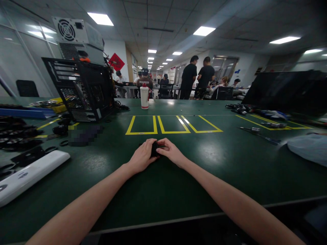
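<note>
A small black part (154, 149) is between my two hands, low over the green table (163, 190); its exact kind is too dark and covered to tell. My left hand (143, 154) is closed around its left side, thumb toward me and fingers over the top. From the right, my right hand (170, 151) pinches at the part with thumb and fingertips. Just beyond both hands lie the yellow tape outlines (173, 132) on the tabletop.
An open computer case (89, 88) stands back left, near a white cup (144, 98). A long white object (33, 173) and black parts lie left. Screwdriver-like tools (255, 130), a clear bag (309, 148) and a large black panel (286, 92) are right. Several people are beyond the table.
</note>
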Demonstrator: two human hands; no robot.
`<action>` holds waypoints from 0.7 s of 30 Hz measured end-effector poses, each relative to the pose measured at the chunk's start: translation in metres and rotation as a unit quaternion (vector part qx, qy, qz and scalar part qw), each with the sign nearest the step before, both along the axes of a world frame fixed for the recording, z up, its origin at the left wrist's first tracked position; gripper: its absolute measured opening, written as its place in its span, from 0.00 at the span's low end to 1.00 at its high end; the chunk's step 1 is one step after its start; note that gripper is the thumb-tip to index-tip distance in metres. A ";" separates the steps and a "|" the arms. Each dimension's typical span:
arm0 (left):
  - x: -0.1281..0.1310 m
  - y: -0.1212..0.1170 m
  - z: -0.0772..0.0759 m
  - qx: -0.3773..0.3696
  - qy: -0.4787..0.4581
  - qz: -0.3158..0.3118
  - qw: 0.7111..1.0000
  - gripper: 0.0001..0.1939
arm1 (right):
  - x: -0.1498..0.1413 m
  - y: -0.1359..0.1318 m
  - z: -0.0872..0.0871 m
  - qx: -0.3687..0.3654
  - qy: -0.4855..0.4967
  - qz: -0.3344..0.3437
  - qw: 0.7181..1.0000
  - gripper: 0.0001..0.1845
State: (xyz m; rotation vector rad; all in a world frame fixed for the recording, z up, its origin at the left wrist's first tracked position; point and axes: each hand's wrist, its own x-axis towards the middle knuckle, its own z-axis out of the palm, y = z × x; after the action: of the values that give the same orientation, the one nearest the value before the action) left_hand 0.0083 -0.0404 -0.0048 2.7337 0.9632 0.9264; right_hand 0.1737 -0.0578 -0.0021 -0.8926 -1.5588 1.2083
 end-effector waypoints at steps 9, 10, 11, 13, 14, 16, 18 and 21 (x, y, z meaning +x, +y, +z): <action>-0.007 -0.010 -0.001 0.011 -0.001 -0.004 1.000 0.29 | 0.001 -0.010 0.002 0.030 -0.021 0.041 0.998 0.17; -0.008 -0.012 -0.001 0.012 -0.002 -0.004 1.000 0.29 | 0.001 -0.011 0.002 0.034 -0.025 0.037 0.998 0.16; -0.008 -0.013 -0.001 0.011 -0.004 -0.003 1.000 0.29 | 0.000 -0.011 0.002 0.037 -0.029 0.031 0.998 0.15; -0.009 -0.014 -0.001 0.008 -0.007 -0.001 1.000 0.29 | -0.002 -0.011 0.002 0.044 -0.033 0.018 0.998 0.13; -0.009 -0.014 -0.001 0.007 -0.008 -0.001 1.000 0.29 | -0.003 -0.011 0.002 0.046 -0.034 0.014 0.998 0.13; -0.009 -0.014 -0.001 0.005 -0.008 0.000 1.000 0.29 | -0.004 -0.010 0.002 0.042 -0.035 0.008 0.998 0.15; -0.009 -0.014 0.000 0.003 -0.003 0.002 1.000 0.29 | -0.004 -0.011 0.002 0.027 -0.038 0.010 0.999 0.17; -0.010 -0.013 -0.001 0.000 0.005 0.002 1.000 0.29 | -0.003 -0.011 0.003 0.017 -0.030 0.035 0.999 0.17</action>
State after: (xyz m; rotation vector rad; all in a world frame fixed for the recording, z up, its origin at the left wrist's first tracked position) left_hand -0.0014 -0.0530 -0.0054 2.7396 0.9700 0.9152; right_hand 0.1711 -0.0692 0.0008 -0.8659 -1.6651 1.2107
